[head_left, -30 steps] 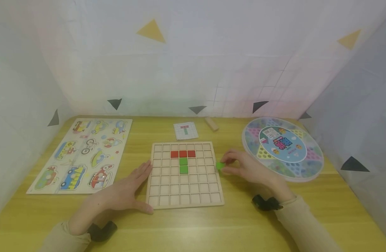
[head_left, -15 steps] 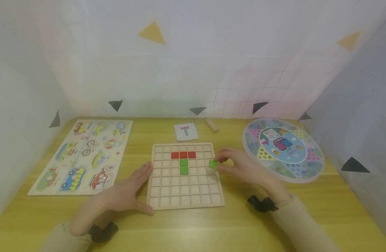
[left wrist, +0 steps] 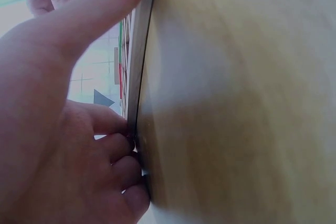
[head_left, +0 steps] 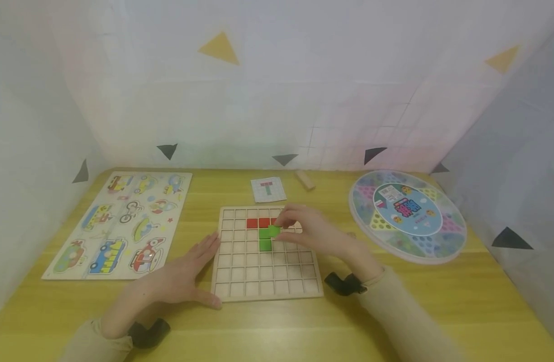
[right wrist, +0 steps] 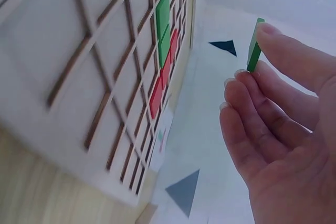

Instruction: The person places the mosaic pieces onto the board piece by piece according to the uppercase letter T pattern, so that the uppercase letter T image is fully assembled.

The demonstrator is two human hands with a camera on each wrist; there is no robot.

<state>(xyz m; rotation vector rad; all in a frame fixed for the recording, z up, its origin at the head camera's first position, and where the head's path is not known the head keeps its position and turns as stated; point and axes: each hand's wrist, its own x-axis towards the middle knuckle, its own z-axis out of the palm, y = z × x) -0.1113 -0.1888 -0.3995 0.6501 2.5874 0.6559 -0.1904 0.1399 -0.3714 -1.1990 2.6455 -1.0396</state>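
A wooden grid board lies on the table, with a row of red square tiles in it and two green tiles below the row's middle. My right hand is over the board and pinches another green tile between thumb and fingers. In the right wrist view the held green tile stands on edge, raised off the grid. My left hand rests at the board's left side, fingers spread along the edge and thumb at the near corner. The left wrist view shows the left fingers against the board's side.
Behind the board lie a small pattern card and a small wooden block. A picture puzzle board with vehicles is on the left. To the right lies a round, colourful game box. Pale cloth walls surround the table.
My right hand has carried the green tile leftward from beside the board's right edge to over the tiles near the middle. The left hand has stayed in place.
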